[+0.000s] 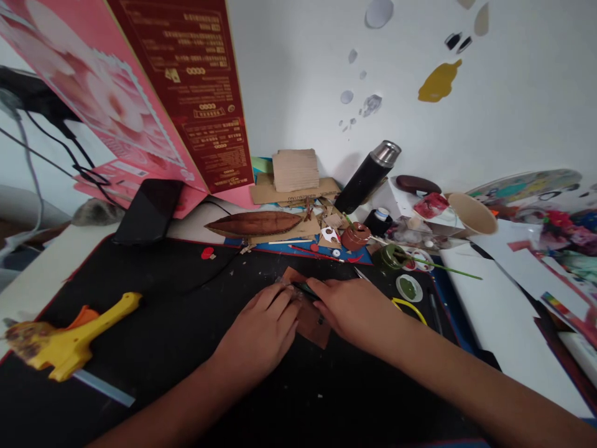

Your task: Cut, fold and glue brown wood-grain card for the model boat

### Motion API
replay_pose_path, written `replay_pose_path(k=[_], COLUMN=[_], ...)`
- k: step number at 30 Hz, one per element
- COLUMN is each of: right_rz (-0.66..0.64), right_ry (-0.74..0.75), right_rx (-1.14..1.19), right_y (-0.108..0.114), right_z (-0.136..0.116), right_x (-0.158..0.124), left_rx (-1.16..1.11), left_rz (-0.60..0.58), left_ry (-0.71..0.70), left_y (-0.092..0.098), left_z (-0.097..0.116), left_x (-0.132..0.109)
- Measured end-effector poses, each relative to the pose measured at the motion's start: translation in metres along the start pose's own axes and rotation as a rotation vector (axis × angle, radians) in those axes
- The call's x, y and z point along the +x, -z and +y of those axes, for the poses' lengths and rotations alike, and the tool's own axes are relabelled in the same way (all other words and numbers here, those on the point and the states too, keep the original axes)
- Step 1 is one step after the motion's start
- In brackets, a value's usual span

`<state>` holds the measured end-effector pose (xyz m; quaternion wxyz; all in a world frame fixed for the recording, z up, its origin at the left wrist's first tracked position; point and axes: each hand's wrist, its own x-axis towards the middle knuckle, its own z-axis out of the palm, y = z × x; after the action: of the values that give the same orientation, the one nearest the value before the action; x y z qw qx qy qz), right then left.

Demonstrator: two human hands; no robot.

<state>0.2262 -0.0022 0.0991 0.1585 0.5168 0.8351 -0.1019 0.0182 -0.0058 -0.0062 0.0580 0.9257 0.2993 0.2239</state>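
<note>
A small brown piece of card (313, 328) lies at a slant on the black mat (186, 336). My left hand (265, 323) has its fingers bent and close together, pressing down on the card's left side. Something clear and shiny shows under those fingertips, too blurred to name. My right hand (359, 311) is closed around a dark slim tool (304, 288), its tip against the card near my left fingers. The tool's kind is mostly hidden by the hand. A small dark mark shows on the lower part of the card.
At the left lies a yellow glue gun (69, 348); behind it rests a black phone (149, 211). A brown boat-shaped piece (254, 224), cardboard pieces (296, 170), a black thermos (368, 177) and paint jars (356, 236) line the back. Yellow-handled scissors (410, 306) lie beside my right forearm.
</note>
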Motion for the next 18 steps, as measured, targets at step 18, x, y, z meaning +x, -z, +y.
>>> replay_pose_path(k=[18], right_rz=[0.049], right_ry=[-0.002], right_rx=[0.030], right_y=[-0.0028], right_z=[0.0007], right_x=[0.0006], left_rx=[-0.035], left_rz=[-0.020], left_ry=[0.034], left_y=[-0.0038], left_z=[-0.0002], left_x=[-0.0016])
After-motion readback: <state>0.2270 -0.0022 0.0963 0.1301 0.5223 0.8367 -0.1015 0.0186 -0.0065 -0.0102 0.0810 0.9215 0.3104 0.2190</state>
